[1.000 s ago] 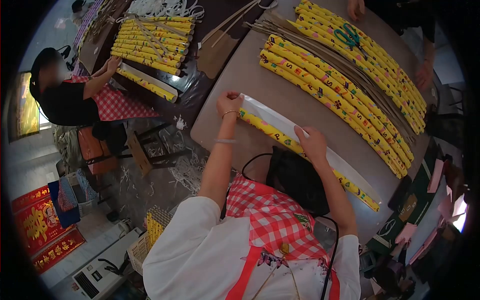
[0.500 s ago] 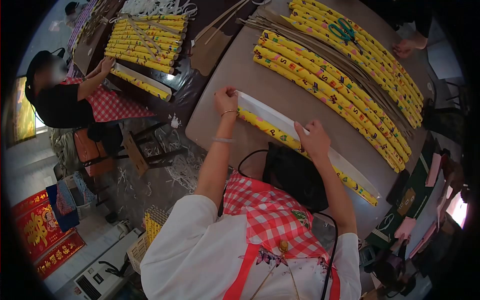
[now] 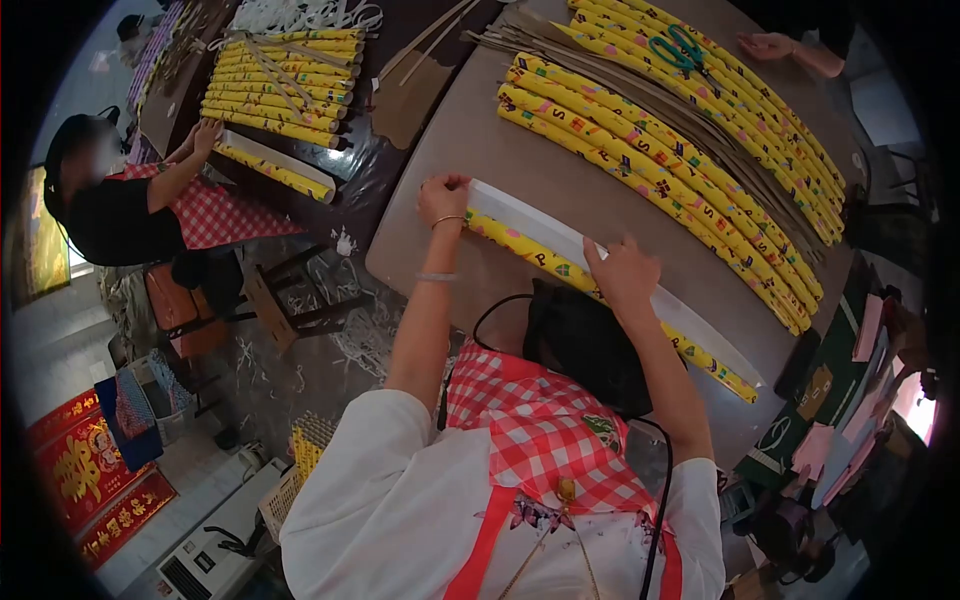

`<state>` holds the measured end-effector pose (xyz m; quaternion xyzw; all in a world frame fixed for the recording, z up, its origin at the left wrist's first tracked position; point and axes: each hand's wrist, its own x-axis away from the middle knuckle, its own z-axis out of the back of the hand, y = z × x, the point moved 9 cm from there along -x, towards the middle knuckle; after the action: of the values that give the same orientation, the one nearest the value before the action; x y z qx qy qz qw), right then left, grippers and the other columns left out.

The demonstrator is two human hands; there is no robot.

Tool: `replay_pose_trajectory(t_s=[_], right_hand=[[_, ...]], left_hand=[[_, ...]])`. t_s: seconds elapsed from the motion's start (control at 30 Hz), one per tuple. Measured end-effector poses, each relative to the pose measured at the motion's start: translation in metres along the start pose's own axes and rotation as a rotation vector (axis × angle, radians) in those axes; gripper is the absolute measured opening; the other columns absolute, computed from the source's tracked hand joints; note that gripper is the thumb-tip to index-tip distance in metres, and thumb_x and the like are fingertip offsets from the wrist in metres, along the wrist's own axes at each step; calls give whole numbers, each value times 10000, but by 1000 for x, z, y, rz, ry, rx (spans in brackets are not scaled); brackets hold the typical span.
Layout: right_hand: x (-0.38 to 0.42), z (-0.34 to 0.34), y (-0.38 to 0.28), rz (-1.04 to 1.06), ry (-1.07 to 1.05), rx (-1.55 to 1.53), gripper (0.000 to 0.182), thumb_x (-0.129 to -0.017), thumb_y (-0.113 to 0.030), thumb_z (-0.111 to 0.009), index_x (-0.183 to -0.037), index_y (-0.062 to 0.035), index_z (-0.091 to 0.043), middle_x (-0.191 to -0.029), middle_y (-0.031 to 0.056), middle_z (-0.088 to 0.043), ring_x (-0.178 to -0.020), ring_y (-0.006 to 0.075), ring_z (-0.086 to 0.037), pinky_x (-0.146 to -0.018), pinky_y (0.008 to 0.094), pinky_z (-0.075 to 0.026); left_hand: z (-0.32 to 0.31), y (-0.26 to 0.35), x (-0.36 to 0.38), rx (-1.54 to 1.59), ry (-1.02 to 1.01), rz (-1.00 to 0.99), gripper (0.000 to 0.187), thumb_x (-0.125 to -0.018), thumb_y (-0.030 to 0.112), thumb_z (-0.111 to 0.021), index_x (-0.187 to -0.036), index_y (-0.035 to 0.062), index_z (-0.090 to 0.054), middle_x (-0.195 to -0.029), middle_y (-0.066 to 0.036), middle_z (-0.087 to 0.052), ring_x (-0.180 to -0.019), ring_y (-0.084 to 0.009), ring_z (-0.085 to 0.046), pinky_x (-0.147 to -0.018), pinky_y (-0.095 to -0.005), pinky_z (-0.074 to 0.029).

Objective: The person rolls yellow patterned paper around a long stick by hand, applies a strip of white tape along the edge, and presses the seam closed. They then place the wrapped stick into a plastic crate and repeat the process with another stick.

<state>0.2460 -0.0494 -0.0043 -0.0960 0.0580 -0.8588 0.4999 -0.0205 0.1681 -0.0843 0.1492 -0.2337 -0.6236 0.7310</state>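
A yellow printed roll of wrapping paper [image 3: 535, 252] lies slantwise along the near side of the table, a white strip of its paper's back showing along the far side. My left hand [image 3: 443, 200] pinches the left end, fingers closed at the corner of the white strip. Farther right along the same roll, my right hand [image 3: 626, 280] grips it, thumb on the white edge and fingers curled and slightly blurred. Part of the roll is hidden under this hand.
Beyond my hands lie finished-looking yellow rolls [image 3: 650, 180], flat brown paper strips [image 3: 600, 75] and green-handled scissors [image 3: 678, 50]. At left, a person in a checked apron [image 3: 225, 210] handles another roll beside a stack [image 3: 285, 85]. Another person's hand [image 3: 768, 46] is at the far right.
My right hand's fingers have shifted slightly on the roll, while the left keeps its hold. The hand at the far right has moved left and opened out.
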Motion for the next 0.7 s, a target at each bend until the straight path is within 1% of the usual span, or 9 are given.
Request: replay_pose_trajectory(t_s=[0.13, 0.2, 0.27, 0.33, 0.4, 0.5, 0.6, 0.7], right_hand=[[-2, -3, 0, 27, 30, 20, 548, -865, -497, -510, -678, -25, -716, -803, 119, -638, -664, 289, -623, -702, 461, -423], [-2, 6, -11, 112, 79, 136, 501, -847, -490, -569, -710, -34, -727, -878, 118, -646, -777, 271, -621, -745, 420, -414], [-1, 2, -8, 99, 78, 96, 483, -843, -476, -580, -720, -33, -726, -858, 115, -638, -778, 265, -614, -743, 409, -406], [1, -4, -5, 87, 77, 57, 465, -840, -462, -591, -730, -31, -726, -838, 112, -630, -780, 259, -606, -741, 398, -397], [5, 5, -6, 112, 240, -32, 465, -849, -437, -579, -693, -15, -696, -732, 111, -582, -704, 265, -584, -684, 398, -384], [6, 3, -7, 116, 247, 28, 435, -845, -437, -587, -732, -29, -686, -732, 110, -592, -681, 262, -583, -667, 375, -375], [5, 8, -9, 122, 278, 66, 415, -843, -440, -593, -753, -45, -684, -726, 111, -605, -669, 261, -586, -659, 380, -368], [3, 8, -8, 105, 247, 73, 398, -840, -441, -601, -742, -63, -675, -723, 112, -624, -676, 260, -590, -671, 382, -366]], left_hand=[[1, 1, 1, -19, 16, 4, 67, -731, 266, -735, -789, 239, -753, -879, 24, -693, -890, -202, -632, -759, -391, -485], [-1, -1, -1, 4, 12, -8, 67, -731, 267, -735, -789, 239, -753, -870, 26, -696, -878, -199, -637, -753, -391, -487], [3, 5, 2, 28, 8, -16, 67, -730, 267, -735, -788, 239, -753, -862, 28, -698, -865, -197, -642, -747, -390, -488], [9, 10, 6, 25, 39, -12, 106, -735, 160, -719, -833, 160, -758, -794, -30, -710, -727, -177, -669, -700, -309, -513], [8, 9, 4, 31, 50, -26, 105, -735, 162, -720, -833, 158, -757, -790, -30, -710, -724, -177, -669, -697, -310, -513], [11, 12, 5, 32, 55, -31, 104, -736, 165, -722, -834, 154, -756, -788, -32, -710, -724, -176, -670, -692, -313, -514], [13, 14, 6, 29, 50, -15, 109, -736, 172, -726, -838, 147, -756, -788, -38, -711, -728, -176, -672, -694, -318, -516], [12, 12, 7, 49, 47, -5, 131, -729, 197, -741, -844, 135, -755, -794, -47, -714, -733, -177, -675, -700, -323, -519]])
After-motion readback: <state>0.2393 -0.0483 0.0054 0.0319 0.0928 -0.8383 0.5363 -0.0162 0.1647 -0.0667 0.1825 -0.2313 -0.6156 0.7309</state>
